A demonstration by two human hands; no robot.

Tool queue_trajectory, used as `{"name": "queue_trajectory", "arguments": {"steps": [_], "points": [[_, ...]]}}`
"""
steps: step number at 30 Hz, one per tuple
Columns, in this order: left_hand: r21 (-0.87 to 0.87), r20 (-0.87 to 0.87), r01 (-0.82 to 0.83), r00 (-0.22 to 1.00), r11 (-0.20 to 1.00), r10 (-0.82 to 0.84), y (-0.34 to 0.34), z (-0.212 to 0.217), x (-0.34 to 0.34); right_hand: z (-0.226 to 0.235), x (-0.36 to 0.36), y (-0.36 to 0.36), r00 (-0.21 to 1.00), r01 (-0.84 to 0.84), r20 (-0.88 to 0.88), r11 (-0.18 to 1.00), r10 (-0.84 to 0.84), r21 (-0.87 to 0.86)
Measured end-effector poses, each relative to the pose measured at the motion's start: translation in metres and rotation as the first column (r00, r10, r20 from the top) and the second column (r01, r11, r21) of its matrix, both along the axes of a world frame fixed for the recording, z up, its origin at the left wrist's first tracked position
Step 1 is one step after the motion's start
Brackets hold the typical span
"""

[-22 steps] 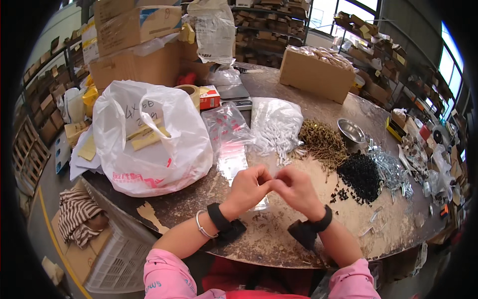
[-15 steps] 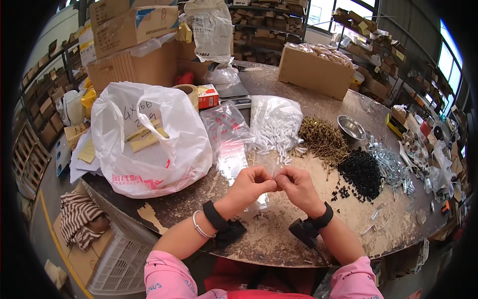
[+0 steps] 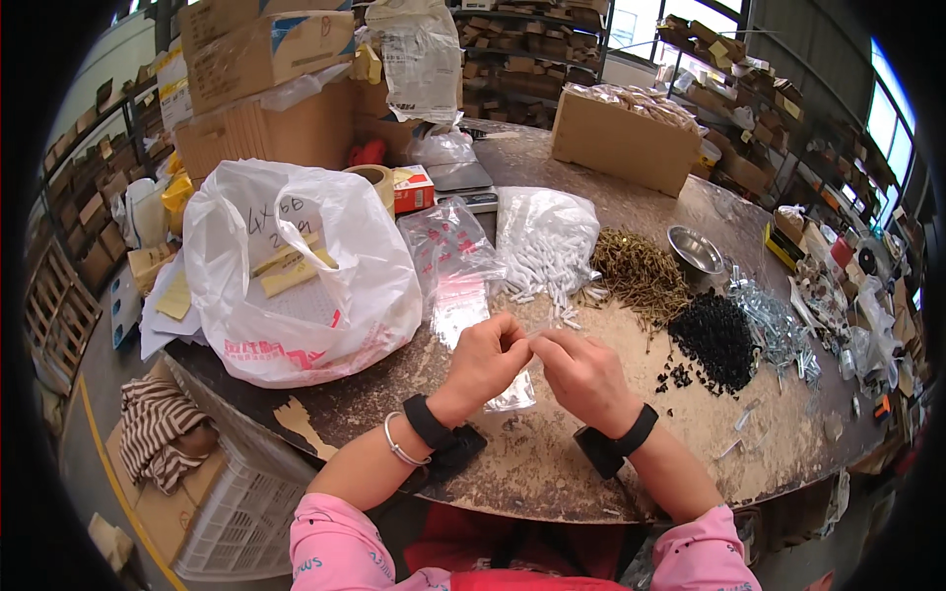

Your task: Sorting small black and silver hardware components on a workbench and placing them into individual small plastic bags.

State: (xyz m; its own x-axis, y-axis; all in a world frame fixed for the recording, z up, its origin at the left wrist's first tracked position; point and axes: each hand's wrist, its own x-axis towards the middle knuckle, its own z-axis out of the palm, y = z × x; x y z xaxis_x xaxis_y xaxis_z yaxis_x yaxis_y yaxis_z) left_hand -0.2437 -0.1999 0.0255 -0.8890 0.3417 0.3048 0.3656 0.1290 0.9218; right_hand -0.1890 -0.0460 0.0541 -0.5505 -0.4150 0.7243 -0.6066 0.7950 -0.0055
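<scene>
Both forearms come up from the lower edge and bend inward. The left hand point(image 3: 489, 355) and the right hand point(image 3: 581, 372) meet just above the middle, fingers curled, fingertips pinched close together, almost touching each other.

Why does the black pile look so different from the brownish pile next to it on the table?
The black pile is made of small, chunky dark bits heaped in a tight mound. The brownish pile is made of long, thin, golden-brown pieces spread more loosely. The black pile lies nearer the person's right hand; the brownish pile lies farther back, beside the white pieces. Both are loose heaps of small parts lying directly on the round table.
</scene>
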Motion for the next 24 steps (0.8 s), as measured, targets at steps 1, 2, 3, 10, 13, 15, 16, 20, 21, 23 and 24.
{"name": "queue_trajectory", "arguments": {"steps": [1,2,3,10,13,15,16,20,21,23,24], "points": [[0.023,0.022,0.014,1.000,1.000,-0.014,-0.001,0.001,-0.001,-0.002,-0.001,0.004,0.999,0.046,-0.005,0.996,-0.046,0.074],[-0.014,0.023,0.055,0.998,0.998,-0.055,-0.004,0.005,-0.002,-0.001,0.001,0.010,0.995,0.095,0.004,0.975,-0.097,0.199],[-0.050,0.025,0.096,0.995,0.994,-0.095,-0.008,0.011,-0.003,-0.001,0.002,0.011,0.995,0.089,0.028,0.982,-0.095,0.167],[-0.061,-0.155,0.430,0.887,0.901,-0.434,-0.010,0.015,-0.002,0.015,0.006,0.006,0.918,-0.220,0.250,0.921,0.307,-0.322],[0.075,0.007,0.420,0.907,0.904,-0.422,-0.011,0.004,-0.007,0.023,-0.009,0.033,0.885,0.038,0.424,0.877,0.193,-0.479],[0.146,0.038,0.374,0.923,0.916,-0.383,-0.012,0.000,-0.011,0.014,-0.029,0.060,0.897,0.110,0.442,0.957,0.022,-0.270],[0.166,0.044,0.361,0.927,0.918,-0.373,-0.011,-0.001,-0.012,0.002,-0.036,0.070,0.870,0.157,0.484,0.983,-0.095,-0.089],[0.166,0.061,0.316,0.942,0.934,-0.330,-0.010,-0.003,-0.010,-0.034,-0.052,0.086,0.799,0.190,0.480,0.909,-0.363,0.372],[0.166,0.061,0.312,0.944,0.936,-0.325,-0.009,-0.005,-0.011,-0.041,-0.055,0.090,0.794,0.200,0.502,0.927,-0.343,0.318],[0.158,0.058,0.300,0.948,0.941,-0.312,-0.009,-0.008,-0.011,-0.035,-0.060,0.079,0.779,0.241,0.503,0.919,-0.374,0.311],[0.152,0.053,0.297,0.950,0.943,-0.308,-0.010,-0.008,-0.010,-0.032,-0.062,0.072,0.771,0.263,0.503,0.914,-0.391,0.308]]}}
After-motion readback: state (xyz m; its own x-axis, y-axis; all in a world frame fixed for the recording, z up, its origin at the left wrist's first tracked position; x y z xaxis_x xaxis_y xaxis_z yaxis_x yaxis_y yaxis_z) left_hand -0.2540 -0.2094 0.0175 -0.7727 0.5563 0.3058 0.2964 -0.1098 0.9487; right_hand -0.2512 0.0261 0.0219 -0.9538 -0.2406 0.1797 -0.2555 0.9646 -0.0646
